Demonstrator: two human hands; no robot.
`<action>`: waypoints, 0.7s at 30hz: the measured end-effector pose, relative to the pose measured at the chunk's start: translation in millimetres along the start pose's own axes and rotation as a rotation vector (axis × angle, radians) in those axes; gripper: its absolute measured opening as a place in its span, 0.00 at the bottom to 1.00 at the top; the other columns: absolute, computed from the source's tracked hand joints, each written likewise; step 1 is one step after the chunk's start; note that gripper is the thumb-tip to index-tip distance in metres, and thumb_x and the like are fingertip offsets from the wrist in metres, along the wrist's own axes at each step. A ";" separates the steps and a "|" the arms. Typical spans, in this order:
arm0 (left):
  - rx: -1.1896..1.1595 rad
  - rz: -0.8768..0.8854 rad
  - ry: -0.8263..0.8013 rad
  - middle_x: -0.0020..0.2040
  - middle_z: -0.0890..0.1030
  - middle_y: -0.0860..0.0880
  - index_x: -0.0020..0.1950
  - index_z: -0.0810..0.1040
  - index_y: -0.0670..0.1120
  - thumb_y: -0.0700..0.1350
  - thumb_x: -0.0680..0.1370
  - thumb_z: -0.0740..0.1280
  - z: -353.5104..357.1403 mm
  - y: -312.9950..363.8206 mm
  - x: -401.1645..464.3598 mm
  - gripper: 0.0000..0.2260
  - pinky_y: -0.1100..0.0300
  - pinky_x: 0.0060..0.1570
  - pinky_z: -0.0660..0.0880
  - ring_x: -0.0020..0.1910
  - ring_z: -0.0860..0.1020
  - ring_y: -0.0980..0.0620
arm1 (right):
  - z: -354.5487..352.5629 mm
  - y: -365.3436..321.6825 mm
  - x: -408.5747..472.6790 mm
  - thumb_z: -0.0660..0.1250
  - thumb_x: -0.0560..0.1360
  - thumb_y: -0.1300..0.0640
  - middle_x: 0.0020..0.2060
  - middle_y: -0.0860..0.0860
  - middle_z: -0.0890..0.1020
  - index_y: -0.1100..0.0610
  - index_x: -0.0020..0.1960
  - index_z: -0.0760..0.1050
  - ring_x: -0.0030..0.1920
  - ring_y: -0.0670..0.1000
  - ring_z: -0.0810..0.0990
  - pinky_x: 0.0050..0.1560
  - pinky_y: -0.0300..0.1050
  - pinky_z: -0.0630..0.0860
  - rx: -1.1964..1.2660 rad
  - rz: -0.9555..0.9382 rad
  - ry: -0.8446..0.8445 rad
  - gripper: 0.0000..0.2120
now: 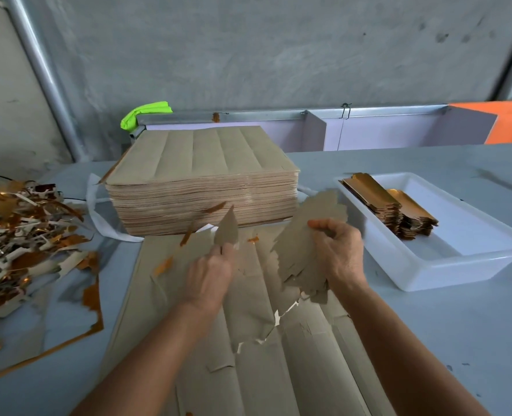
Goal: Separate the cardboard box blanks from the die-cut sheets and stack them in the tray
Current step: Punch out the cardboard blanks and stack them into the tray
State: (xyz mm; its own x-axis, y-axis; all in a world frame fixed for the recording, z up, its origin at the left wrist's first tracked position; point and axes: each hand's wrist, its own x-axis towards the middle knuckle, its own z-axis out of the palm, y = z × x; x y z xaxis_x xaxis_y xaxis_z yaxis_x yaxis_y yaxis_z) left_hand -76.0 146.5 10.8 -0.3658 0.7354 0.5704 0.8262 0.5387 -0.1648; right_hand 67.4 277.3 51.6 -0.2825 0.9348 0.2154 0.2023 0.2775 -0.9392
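A die-cut sheet (257,349) lies flat on the table in front of me, partly torn along its cuts. My left hand (211,271) pinches a small pointed piece of cardboard (227,228) lifted above the sheet. My right hand (337,250) grips a bundle of grey box blanks (302,244) held tilted over the sheet's right side. A tall stack of uncut die-cut sheets (200,181) stands just behind. The white tray (446,265) sits to the right with two piles of gold-faced blanks (389,208) in its far end.
A heap of gold and white cardboard scrap (23,235) covers the table's left side, with a long gold strip (47,352) trailing toward me. A metal rail, white panels and an orange sheet (509,121) run along the back; a green cloth (143,114) sits behind the stack.
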 end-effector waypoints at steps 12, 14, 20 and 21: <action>-0.277 0.216 0.302 0.45 0.83 0.42 0.48 0.80 0.38 0.35 0.73 0.70 -11.6 22.4 -39.7 0.05 0.59 0.32 0.80 0.32 0.81 0.49 | 11.0 -36.2 10.8 0.59 0.77 0.45 0.42 0.54 0.78 0.61 0.51 0.77 0.46 0.56 0.77 0.45 0.48 0.75 -0.372 0.021 -0.450 0.19; -0.301 0.256 0.284 0.45 0.83 0.43 0.49 0.78 0.40 0.39 0.74 0.67 -9.9 25.0 -41.3 0.06 0.62 0.31 0.79 0.30 0.80 0.51 | 16.7 -26.2 3.5 0.66 0.73 0.42 0.44 0.52 0.80 0.57 0.50 0.79 0.47 0.53 0.78 0.45 0.46 0.76 -0.218 0.168 -0.484 0.18; -0.587 0.050 -0.158 0.64 0.76 0.49 0.67 0.73 0.47 0.54 0.82 0.48 7.5 28.9 -40.8 0.21 0.59 0.63 0.71 0.61 0.74 0.54 | 25.8 -2.9 1.1 0.65 0.74 0.62 0.43 0.54 0.80 0.61 0.47 0.79 0.44 0.52 0.79 0.40 0.41 0.78 -0.401 0.117 -0.503 0.06; -0.541 0.022 -0.254 0.71 0.69 0.52 0.72 0.66 0.50 0.54 0.82 0.46 15.2 22.7 -39.8 0.22 0.59 0.69 0.61 0.69 0.65 0.55 | 25.2 -2.9 2.7 0.64 0.74 0.62 0.41 0.53 0.79 0.60 0.43 0.78 0.41 0.50 0.78 0.36 0.37 0.76 -0.433 0.074 -0.537 0.05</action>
State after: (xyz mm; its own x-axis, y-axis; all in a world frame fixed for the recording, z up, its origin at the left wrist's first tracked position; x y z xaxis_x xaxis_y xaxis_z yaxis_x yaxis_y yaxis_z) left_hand -49.1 135.7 -27.9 -0.3822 0.8552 0.3500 0.9112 0.2858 0.2968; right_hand 42.5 273.4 48.2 -0.6558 0.7466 -0.1118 0.5633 0.3853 -0.7309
